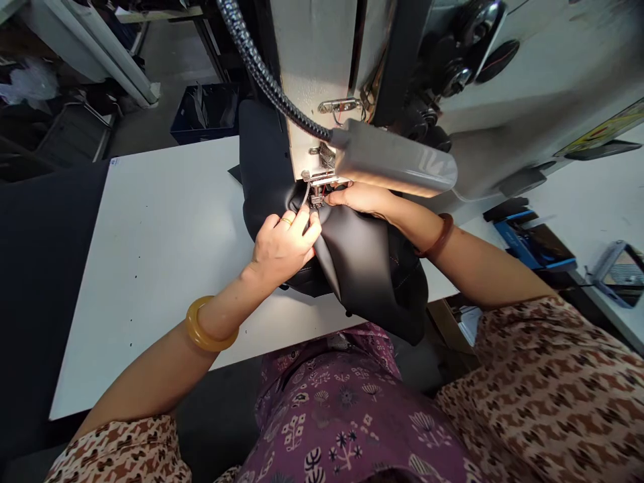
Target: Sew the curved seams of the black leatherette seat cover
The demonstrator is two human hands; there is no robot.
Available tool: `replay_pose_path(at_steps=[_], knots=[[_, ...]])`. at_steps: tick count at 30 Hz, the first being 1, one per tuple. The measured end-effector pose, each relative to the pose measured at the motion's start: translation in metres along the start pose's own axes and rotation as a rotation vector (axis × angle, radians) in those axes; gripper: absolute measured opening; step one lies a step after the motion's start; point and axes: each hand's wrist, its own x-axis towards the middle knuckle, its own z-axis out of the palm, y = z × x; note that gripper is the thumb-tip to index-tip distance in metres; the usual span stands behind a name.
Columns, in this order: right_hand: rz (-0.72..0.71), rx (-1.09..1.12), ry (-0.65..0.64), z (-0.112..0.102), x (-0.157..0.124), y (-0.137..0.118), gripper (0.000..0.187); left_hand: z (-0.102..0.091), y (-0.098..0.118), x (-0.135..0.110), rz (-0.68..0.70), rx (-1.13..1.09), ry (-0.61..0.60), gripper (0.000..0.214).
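Observation:
Black leather-like material lies bunched under the head of a sewing machine, part of it hanging over the table's near edge. My left hand is closed on the material just left of the presser foot, fingertips pinching a fold. From the right, my right hand reaches in beside the foot, thumb and finger on the material; the lamp partly covers it. A grey lamp on a braided flexible neck lights the spot. The needle tip is too small to make out.
The white table extends left. Behind it stands a dark blue bin on the floor. At right are a blue box and a blue-framed tray-like thing. A cardboard box sits below the table's right edge.

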Motion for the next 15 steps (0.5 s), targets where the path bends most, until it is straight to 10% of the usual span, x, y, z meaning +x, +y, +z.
replay_pose_path(at_steps=[15], knots=[[0.046, 0.093, -0.100, -0.003, -0.004, -0.007, 0.022, 0.002, 0.000, 0.002, -0.023, -0.023, -0.023, 0.045]])
